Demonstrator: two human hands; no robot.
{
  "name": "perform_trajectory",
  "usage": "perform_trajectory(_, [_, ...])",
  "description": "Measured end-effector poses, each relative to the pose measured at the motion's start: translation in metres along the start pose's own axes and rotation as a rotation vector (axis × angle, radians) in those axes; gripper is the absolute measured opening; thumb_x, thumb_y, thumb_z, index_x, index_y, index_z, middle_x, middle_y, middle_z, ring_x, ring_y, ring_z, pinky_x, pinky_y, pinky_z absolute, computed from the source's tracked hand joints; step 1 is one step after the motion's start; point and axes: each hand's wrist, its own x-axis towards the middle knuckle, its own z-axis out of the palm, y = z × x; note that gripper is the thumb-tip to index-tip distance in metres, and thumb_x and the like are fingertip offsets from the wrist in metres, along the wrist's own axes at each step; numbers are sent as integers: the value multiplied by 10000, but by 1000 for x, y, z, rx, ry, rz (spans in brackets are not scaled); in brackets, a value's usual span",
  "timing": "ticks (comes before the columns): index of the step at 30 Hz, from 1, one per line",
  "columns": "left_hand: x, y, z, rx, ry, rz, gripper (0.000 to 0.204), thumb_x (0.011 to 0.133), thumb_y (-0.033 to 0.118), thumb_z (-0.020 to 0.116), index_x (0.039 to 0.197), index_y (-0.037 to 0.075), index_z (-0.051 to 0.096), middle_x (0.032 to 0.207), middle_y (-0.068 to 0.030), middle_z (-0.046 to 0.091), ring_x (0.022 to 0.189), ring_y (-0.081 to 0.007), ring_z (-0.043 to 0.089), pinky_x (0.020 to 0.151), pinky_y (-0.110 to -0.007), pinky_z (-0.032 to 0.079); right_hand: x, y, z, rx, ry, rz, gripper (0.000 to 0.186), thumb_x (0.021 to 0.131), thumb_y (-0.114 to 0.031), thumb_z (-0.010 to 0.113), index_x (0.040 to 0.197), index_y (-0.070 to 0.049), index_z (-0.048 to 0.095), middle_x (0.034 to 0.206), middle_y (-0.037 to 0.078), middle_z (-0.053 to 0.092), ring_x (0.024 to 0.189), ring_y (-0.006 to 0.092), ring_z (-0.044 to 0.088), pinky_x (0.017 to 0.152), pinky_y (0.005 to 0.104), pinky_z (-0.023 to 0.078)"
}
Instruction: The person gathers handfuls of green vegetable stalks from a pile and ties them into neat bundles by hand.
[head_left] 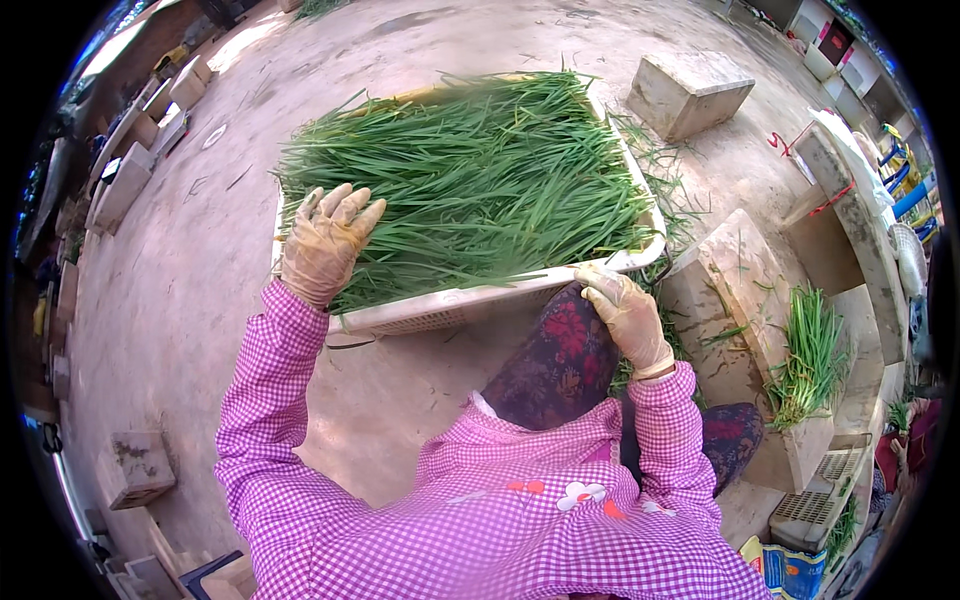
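Head view: from my distant seat I am seeing long green leaves (480,180) filling a white crate (418,311), which is sitting mid-scene, just beyond the bent knee (555,365).
Leaf feel: I am judging the single blades light, soft and perhaps a little slippery, creasing easily under a pinch; the whole heap is probably weighing a fair amount.
Leaf hold: blades are lying mostly left to right, so I am favouring a loose handful scooped around the bunch, across their length.
Crate hold: its rim is looking stiff, and I am preferring opposite sides for an even lift.
Left glove: the left hand (333,245) is hanging above the crate's near left corner, fingers extended and slightly apart, gripping nothing; I am not making out whether it is touching the leaves.
Right glove: the right hand (628,315) is lying over the knee, fingers bent and close together, their tips beside the near rim; I cannot tell whether they are clamping anything.
Crate edges: leaf ends are sticking out past the left side, while the right rim is showing plainly.
Right side: a stone slab (741,240) bearing a smaller green bundle (808,350) is crowding that elbow; a stone block (690,95) is standing farther off.
Left side: concrete floor (180,330) is giving more room for swinging an arm.
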Motion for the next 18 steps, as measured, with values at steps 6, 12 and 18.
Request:
perform_trajectory(6, [18,11,28,79,-586,-142,1247,612,570,802,1523,147,63,1502,-241,234,1400,-369,244,1122,-518,262,-6,9,4,-11,-6,-19,277,866,-144,626,1137,-101,661,1191,95,637,1089,275,579,950,363,446])
perform_trajectory(12, [24,2,58,97,-534,-293,1244,651,451,823,1527,138,-3,1203,-174,523,1122,-302,523,903,-466,416,-6,17,10,3,6,-28,274,855,-133,636,1125,-99,671,1200,90,632,1084,279,577,948,370,446])
perform_trajectory(18, [0,21,46,124,-480,-157,810,678,344,795,1343,61,431,948,-83,588,941,-272,589,832,-460,420,-7,16,10,19,23,-33,280,842,-120,643,1119,-99,676,1202,88,632,1087,272,577,954,371,445])
